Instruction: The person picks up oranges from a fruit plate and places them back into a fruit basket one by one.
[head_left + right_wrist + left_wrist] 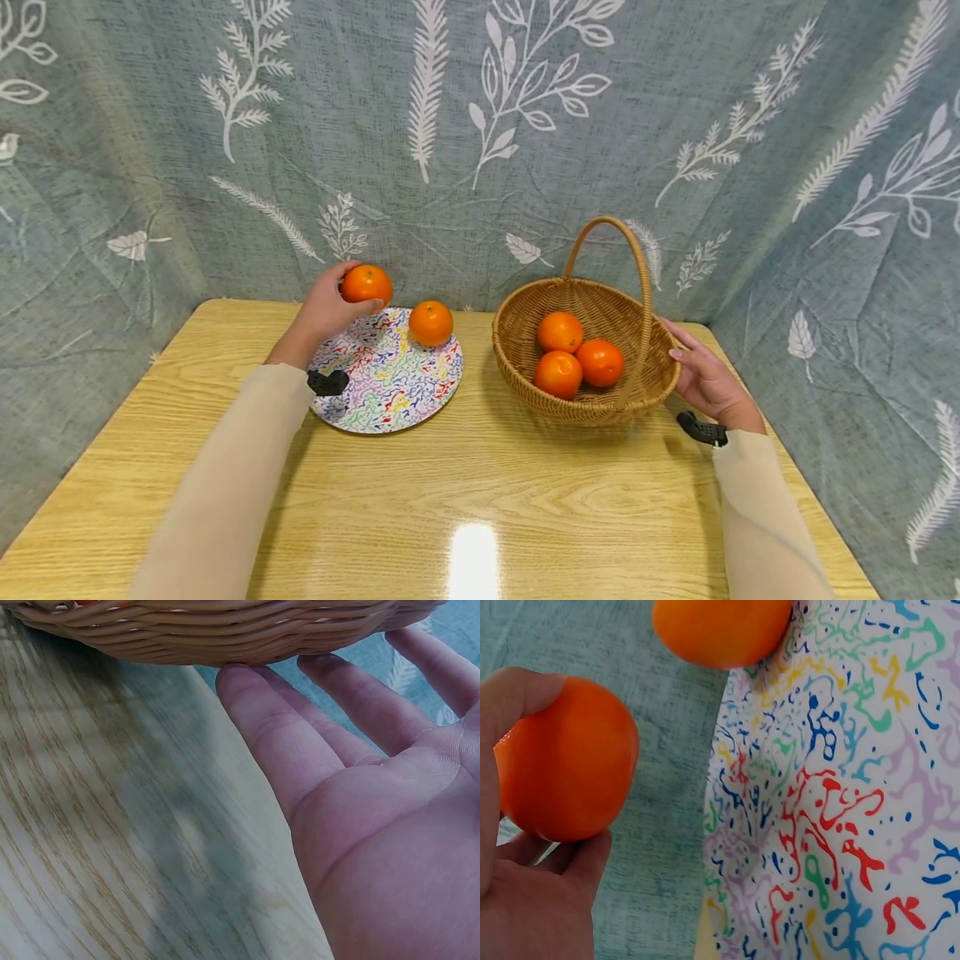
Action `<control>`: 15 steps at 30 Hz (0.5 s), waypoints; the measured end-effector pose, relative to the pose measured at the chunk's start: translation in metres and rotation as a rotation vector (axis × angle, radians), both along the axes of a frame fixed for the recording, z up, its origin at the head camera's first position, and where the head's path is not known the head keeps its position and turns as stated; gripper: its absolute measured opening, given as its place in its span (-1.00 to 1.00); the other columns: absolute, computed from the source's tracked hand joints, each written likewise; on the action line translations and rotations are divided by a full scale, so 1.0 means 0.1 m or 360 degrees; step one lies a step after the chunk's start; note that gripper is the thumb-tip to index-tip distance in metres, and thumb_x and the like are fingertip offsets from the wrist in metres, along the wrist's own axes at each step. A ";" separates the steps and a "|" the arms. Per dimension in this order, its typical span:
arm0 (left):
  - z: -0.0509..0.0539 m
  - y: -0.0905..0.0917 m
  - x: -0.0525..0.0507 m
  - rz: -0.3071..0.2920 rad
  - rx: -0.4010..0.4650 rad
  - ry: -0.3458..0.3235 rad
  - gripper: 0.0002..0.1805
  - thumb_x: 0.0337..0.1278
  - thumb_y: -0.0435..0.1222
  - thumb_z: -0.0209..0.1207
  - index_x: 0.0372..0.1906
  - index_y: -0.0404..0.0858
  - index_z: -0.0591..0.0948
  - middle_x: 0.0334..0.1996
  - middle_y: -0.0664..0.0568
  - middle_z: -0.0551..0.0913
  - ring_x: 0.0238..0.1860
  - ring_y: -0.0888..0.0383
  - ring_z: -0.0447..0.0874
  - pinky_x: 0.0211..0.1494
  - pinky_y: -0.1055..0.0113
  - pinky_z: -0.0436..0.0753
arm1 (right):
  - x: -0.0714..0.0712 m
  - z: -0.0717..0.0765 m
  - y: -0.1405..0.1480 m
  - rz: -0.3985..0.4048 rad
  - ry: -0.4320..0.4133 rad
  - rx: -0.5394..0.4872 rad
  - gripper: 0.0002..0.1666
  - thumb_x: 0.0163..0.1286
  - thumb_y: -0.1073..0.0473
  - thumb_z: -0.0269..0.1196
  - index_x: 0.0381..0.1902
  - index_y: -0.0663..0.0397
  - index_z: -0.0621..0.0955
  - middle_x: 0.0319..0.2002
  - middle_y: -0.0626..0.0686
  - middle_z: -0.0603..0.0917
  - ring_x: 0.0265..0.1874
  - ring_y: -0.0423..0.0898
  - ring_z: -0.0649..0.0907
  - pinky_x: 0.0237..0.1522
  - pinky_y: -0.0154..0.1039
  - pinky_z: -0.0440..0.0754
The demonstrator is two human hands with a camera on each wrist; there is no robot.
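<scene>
My left hand (326, 312) grips an orange (367, 286) above the far left edge of a round plate (423, 387) with a multicoloured squiggle pattern. In the left wrist view, thumb and fingers are curled around that orange (585, 765), clear of the plate. Another orange (431, 323) sits on the plate's far right part. To the right stands a wicker basket (517, 377) with a tall handle, holding three oranges (559, 332). My right hand (705, 379) touches the basket's right side. In the right wrist view its extended fingertips rest against the outer weave (202, 637).
The plate and basket stand on a light wooden table (420, 492), a gap of bare wood between them. A grey-green curtain (337, 108) with white leaf prints hangs behind the table and along both sides.
</scene>
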State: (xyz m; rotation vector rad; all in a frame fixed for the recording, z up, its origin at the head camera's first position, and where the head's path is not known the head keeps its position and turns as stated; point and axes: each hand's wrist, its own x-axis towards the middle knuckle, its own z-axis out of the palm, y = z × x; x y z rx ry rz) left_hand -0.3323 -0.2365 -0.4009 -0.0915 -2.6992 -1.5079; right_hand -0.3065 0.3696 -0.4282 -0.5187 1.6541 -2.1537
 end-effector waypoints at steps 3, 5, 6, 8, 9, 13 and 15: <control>0.03 0.01 0.00 -0.0031 -0.0026 0.0001 -0.04 0.27 -0.12 0.37 0.64 -0.15 0.11 0.55 -0.28 0.20 0.42 -0.33 0.36 0.39 -0.28 0.48 | -0.01 0.01 0.00 0.0010 0.0000 0.0000 -0.28 0.67 0.34 -0.26 0.69 -0.09 -0.03 0.31 -0.16 0.56 0.15 -0.17 0.69 0.11 -0.24 0.73; 0.06 0.03 0.01 -0.0060 -0.0051 0.0002 -0.05 0.27 -0.11 0.37 0.64 -0.16 0.13 0.53 -0.29 0.23 0.40 -0.32 0.38 0.38 -0.27 0.49 | -0.02 0.01 0.00 0.0017 0.0000 -0.0005 -0.28 0.67 0.34 -0.25 0.69 -0.10 -0.02 0.31 -0.15 0.56 0.15 -0.17 0.70 0.11 -0.24 0.73; 0.07 0.04 0.02 -0.0074 -0.0066 -0.0002 -0.05 0.27 -0.10 0.37 0.63 -0.15 0.14 0.53 -0.29 0.24 0.39 -0.32 0.39 0.37 -0.26 0.51 | -0.02 0.01 0.01 0.0019 0.0002 -0.0007 -0.29 0.67 0.34 -0.25 0.69 -0.11 -0.01 0.31 -0.15 0.56 0.15 -0.17 0.70 0.11 -0.23 0.73; 0.11 0.05 0.03 -0.0096 -0.0087 -0.0007 -0.05 0.26 -0.07 0.38 0.63 -0.14 0.15 0.51 -0.29 0.27 0.37 -0.31 0.42 0.34 -0.25 0.53 | -0.02 0.02 0.00 0.0019 0.0003 0.0000 -0.29 0.67 0.34 -0.24 0.68 -0.14 0.03 0.31 -0.16 0.56 0.15 -0.17 0.70 0.10 -0.24 0.73; 0.13 0.07 0.04 -0.0106 -0.0094 -0.0009 -0.05 0.25 -0.05 0.38 0.63 -0.14 0.16 0.50 -0.29 0.29 0.36 -0.30 0.43 0.33 -0.24 0.55 | -0.02 0.02 0.00 0.0017 0.0001 0.0005 -0.29 0.67 0.34 -0.24 0.68 -0.15 0.04 0.32 -0.16 0.55 0.15 -0.17 0.69 0.11 -0.24 0.73; 0.24 0.14 0.09 -0.0166 -0.0096 0.0000 -0.05 0.23 -0.01 0.39 0.61 -0.12 0.20 0.47 -0.25 0.33 0.36 -0.27 0.44 0.28 -0.21 0.59 | 0.00 0.02 0.00 0.0020 0.0004 0.0018 -0.30 0.67 0.34 -0.26 0.67 -0.17 0.07 0.33 -0.16 0.54 0.17 -0.17 0.68 0.12 -0.24 0.73; 0.29 0.19 0.11 -0.0202 -0.0088 0.0010 -0.07 0.22 -0.01 0.40 0.60 -0.11 0.22 0.45 -0.23 0.35 0.35 -0.25 0.44 0.27 -0.20 0.60 | 0.00 0.01 0.00 0.0018 0.0001 0.0014 -0.30 0.67 0.34 -0.25 0.67 -0.17 0.07 0.33 -0.16 0.54 0.16 -0.17 0.68 0.12 -0.24 0.73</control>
